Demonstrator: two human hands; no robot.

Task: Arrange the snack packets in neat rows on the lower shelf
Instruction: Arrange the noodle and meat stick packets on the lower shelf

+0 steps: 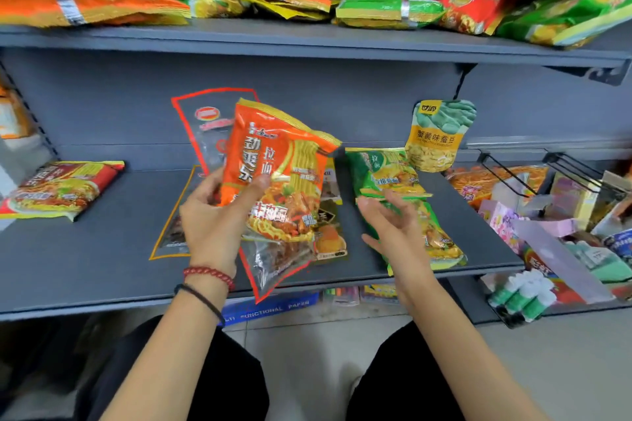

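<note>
1. Orange noodle packet (273, 174) is in my left hand (219, 215), thumb curled over its front, raised above the middle of the lower shelf (102, 267). A clear red-edged bag (205, 126) sits behind it; I can't tell if I'm gripping that too.
2. Right hand (393, 225) is spread and holds nothing, over two green packets (386, 171) lying just right of the orange one. Contact unclear.
3. The orange packet's long axis runs up and away from me, tilted. Bare shelf lies to the left, toward a red packet (61, 188), so the left hand is nearer.
4. Readable: "拉面" and "牛肉面" on orange, "拉面" on green, "蟹黄味蚕豆" on the yellow pouch (437, 137), "FUNCTIONAL PAPER" on the blue box (270, 309) below.
</note>
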